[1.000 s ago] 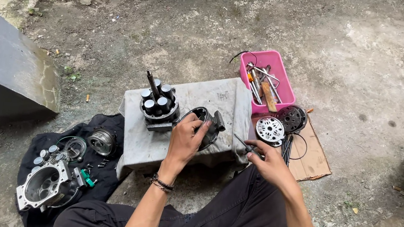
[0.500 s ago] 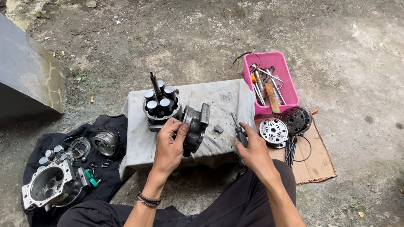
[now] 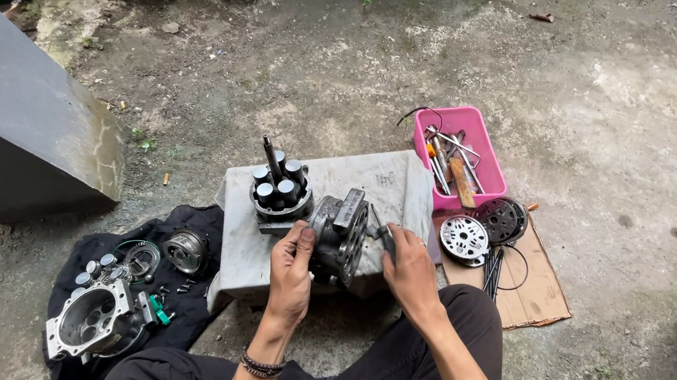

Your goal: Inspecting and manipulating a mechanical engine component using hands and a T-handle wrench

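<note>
1. On rough concrete, a cloth-covered block holds a piston block.
2. Since earlier, the right hand has come in from the right to the housing.
3. Both hands grasp it: the left hand grips its near left side.
4. The housing stands on edge, its flat face turned right.

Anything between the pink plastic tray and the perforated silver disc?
Head view: nothing sits between them. The pink plastic tray borders brown cardboard, where the perforated silver disc lies just below its near edge.

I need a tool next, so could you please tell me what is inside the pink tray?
The pink tray holds a heap of metal hand tools and a wooden handle. Whatever lies beneath them on the tray's floor is covered.
</note>
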